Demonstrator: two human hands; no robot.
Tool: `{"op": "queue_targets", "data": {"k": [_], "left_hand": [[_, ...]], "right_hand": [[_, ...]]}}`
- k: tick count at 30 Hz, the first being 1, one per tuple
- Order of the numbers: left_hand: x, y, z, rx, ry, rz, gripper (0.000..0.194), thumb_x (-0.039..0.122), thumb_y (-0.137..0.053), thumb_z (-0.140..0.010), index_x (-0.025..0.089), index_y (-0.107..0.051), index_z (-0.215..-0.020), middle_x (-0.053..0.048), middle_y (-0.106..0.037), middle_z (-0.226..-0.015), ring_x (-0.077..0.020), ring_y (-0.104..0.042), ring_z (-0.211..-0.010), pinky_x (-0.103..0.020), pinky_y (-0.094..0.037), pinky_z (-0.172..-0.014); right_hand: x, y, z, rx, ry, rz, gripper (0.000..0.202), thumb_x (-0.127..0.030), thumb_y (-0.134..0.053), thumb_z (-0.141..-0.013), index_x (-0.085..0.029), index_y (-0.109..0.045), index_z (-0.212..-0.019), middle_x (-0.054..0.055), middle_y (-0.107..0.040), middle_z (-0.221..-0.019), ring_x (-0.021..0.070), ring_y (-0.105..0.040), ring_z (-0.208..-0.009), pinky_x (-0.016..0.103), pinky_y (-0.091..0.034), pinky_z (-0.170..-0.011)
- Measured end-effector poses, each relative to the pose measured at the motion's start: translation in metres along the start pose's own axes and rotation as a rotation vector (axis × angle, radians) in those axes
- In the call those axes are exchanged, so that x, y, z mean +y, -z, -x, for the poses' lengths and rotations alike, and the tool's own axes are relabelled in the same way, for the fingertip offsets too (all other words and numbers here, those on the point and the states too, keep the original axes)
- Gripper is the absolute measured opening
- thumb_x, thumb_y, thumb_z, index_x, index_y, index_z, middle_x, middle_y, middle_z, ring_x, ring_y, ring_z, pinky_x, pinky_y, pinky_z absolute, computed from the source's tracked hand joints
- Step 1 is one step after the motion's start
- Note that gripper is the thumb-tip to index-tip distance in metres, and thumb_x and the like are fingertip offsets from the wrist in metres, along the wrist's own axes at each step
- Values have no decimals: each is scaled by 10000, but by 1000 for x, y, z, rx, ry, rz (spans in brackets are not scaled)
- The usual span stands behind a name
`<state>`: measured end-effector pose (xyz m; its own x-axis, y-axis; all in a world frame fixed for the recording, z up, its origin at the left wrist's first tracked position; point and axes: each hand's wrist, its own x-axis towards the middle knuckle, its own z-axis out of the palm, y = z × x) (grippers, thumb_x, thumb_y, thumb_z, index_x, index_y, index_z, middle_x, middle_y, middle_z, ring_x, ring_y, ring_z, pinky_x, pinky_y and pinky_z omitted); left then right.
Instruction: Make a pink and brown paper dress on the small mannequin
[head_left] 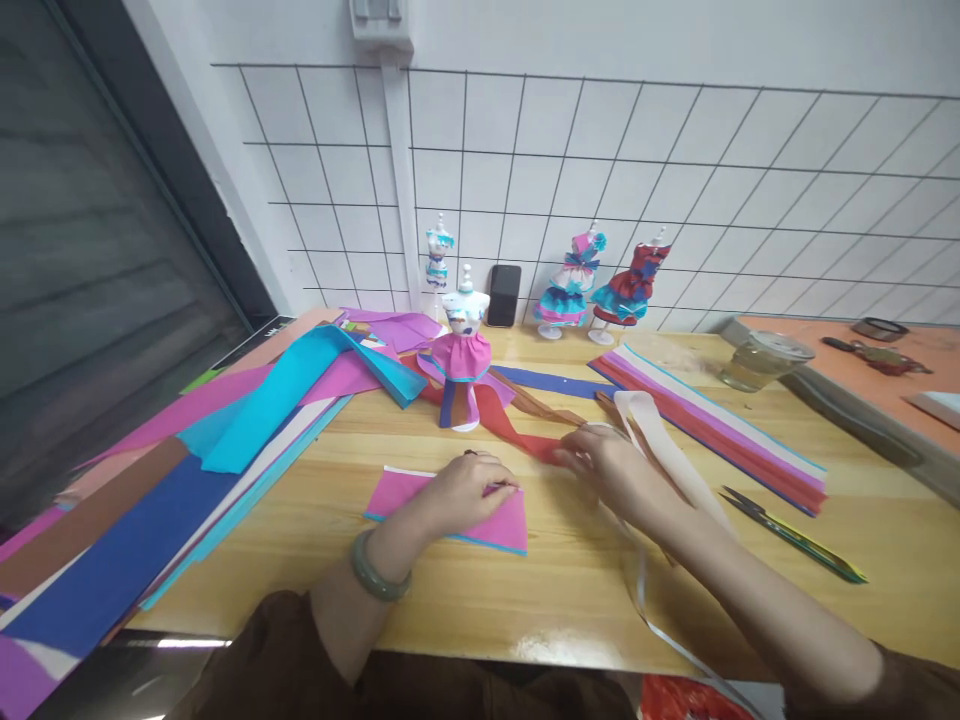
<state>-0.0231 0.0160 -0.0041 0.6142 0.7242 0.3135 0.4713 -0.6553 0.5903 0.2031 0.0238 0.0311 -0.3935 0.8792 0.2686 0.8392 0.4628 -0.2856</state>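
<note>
Piece of pink material is lying on the surface, long axis running left to right, blue edge facing the person; the left hand is resting curled fingers on it, the right hand bending its fingers at the red strip, grip unclear

Pale wooden tabletop: coloured strips heaped along left edge, pink piece nearer front, dress forms toward far edge, green-yellow tool at right.

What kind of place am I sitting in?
Probably a small craft workspace: little dress forms in paper outfits, colored paper strips and a craft knife on a wooden table.
</note>
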Motion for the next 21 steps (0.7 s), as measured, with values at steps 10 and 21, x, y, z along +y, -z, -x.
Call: {"op": "queue_targets", "data": {"k": [10, 21], "left_hand": [[9, 3, 0, -25, 14, 153, 234, 209, -485, -833, 183, -684, -954, -52, -675, -858, -133, -597, -779, -232, -443, -725], [10, 2, 3, -51, 148, 222, 259, 267, -476, -831, 193, -673, -983, -25, -688, -883, -130, -600, -764, -222, -432, -670]], "right_hand": [[-46, -5, 7, -251, 0, -291, 202, -265, -470, -856, -211, -660, -895, 40, -705, -879, 181, -642, -765, 281, -481, -698], [-51, -7, 15, -155, 67, 8, 260, -249, -444, -885, -197, -682, -792, 54, -715, -771, 200, -651, -702, 286, -434, -666]]}}
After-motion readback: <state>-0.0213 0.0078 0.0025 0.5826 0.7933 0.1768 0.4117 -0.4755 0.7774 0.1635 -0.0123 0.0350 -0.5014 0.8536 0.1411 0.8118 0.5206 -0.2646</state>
